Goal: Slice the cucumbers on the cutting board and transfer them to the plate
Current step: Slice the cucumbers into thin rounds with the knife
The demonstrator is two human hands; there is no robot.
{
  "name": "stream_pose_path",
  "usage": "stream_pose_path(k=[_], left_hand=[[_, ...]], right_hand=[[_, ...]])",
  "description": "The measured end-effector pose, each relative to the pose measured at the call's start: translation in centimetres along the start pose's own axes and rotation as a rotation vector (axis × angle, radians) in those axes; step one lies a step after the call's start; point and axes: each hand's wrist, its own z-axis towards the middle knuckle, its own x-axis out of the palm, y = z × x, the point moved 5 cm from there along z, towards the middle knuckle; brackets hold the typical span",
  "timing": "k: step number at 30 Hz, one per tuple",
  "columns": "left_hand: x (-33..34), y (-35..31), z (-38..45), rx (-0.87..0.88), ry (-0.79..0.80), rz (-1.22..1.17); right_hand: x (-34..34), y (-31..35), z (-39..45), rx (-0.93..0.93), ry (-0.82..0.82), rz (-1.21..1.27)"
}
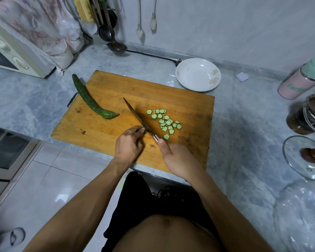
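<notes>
A wooden cutting board [116, 91] lies on the marble counter. A whole dark green cucumber [88, 99] rests across its left edge. Several thin cucumber slices [165, 121] lie in a loose pile right of the knife [136, 116]. My right hand [178, 159] grips the knife handle, with the blade pointing away to the upper left. My left hand [129, 144] pinches a small cucumber end piece [141, 129] against the blade's left side; my fingers hide most of it. A white plate [187, 82] stands beyond the board's far right corner, holding no slices.
A microwave [11, 55] under a cloth stands far left. Ladles [115, 44] hang at the back wall, and a power cord runs to a plug near the plate. On the right are a pink flask [298, 82], a dark jar [305, 115] and a glass lid [305, 157].
</notes>
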Motion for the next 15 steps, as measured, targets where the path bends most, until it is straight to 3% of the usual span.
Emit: stream_pose_path(k=[15], left_hand=[[0.0, -0.2, -0.2, 0.012, -0.055, -0.067]], right_hand=[[1.4, 0.4, 3.0, 0.057, -0.057, 0.03]])
